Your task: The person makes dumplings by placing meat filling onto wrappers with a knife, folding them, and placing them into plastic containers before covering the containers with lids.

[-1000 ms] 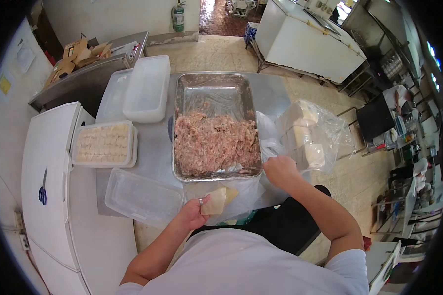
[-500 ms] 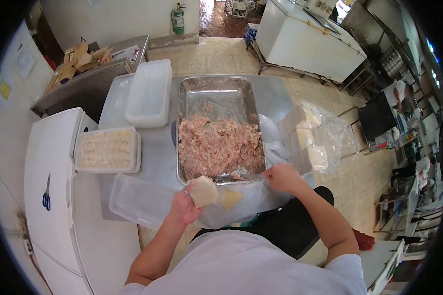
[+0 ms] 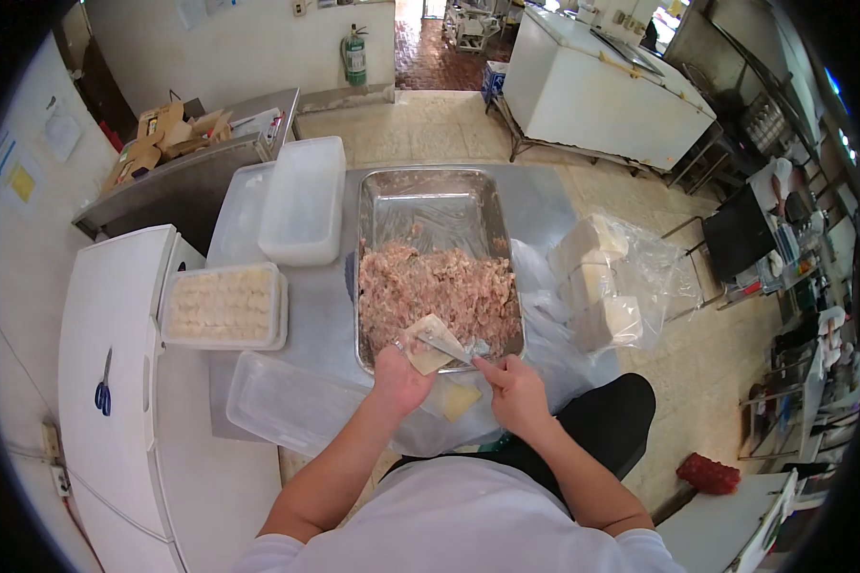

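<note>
My left hand [image 3: 401,380] holds a pale square dough wrapper [image 3: 424,355] over the near edge of a steel tray [image 3: 364,205]. In my right hand [image 3: 516,390] is a flat metal spatula or knife [image 3: 443,344], its blade lying across the wrapper. Ground meat filling [image 3: 437,291] covers the nearer part of the tray, and a thin plastic sheet shows at its far part. Just below the hands, another yellowish wrapper [image 3: 461,401] rests on clear plastic.
Left of the tray stands a container of filled dumplings [image 3: 222,304], with empty-looking plastic tubs [image 3: 301,196] behind it. A bag of stacked wrappers [image 3: 607,277] sits at the right. Scissors [image 3: 103,387] lie on a white appliance [image 3: 115,286].
My right hand has come left from the tray's right corner, bringing the blade onto the wrapper. My left hand has moved slightly right with the wrapper. The whole view has shifted a little.
</note>
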{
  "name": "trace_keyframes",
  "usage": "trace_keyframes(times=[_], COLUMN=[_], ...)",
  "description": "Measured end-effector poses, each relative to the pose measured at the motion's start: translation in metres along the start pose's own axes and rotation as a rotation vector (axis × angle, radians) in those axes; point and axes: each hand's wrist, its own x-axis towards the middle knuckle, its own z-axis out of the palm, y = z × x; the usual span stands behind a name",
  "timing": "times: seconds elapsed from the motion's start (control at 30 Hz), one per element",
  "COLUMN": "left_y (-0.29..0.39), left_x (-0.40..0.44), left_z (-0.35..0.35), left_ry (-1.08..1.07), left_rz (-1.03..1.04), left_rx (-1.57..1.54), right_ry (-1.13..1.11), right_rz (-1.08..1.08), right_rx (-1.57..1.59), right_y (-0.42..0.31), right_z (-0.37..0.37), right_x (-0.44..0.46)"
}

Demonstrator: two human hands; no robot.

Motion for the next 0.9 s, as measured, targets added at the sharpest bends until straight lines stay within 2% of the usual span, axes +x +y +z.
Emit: trace_keyframes(times=[0.03,0.23,0.37,0.43,0.53,0.63,0.73,0.83,0.9], left_y=[0.001,0.016,0.016,0.015,0.022,0.028,0.022,0.028,0.04], left_x=[0.001,-0.003,0.002,-0.014,-0.01,-0.012,-0.022,-0.03,-0.043], left_z=[0.002,0.009,-0.011,0.01,0.001,-0.008,0.011,0.019,0.021], left_ry=[0.007,0.122,0.107,0.12,0.113,0.063,0.103,0.069,-0.054], left_rz=[0.023,0.169,0.105,0.112,0.181,0.141,0.152,0.182,0.148], left_rx=[0.01,0.035,0.06,0.104,0.086,0.136,0.12,0.188,0.454], right_ry=[0.063,0.059,0.106,0.111,0.049,0.074,0.072,-0.067,-0.126], right_rz=[-0.07,-0.029,-0.214,-0.293,-0.204,-0.172,-0.202,-0.122,0.006], right_rx=[-0.15,-0.244,-0.246,-0.268,-0.273,-0.21,-0.248,-0.196,0.117], right_y=[-0.003,-0.008,-0.024,-0.019,-0.019,-0.034,-0.037,-0.04,-0.024], right_z=[0.002,-0.013,-0.011,0.002,-0.011,-0.018,0.004,0.011,0.029], right_x=[-0.003,-0.015,-0.002,0.006,-0.004,-0.003,0.001,-0.003,-0.01])
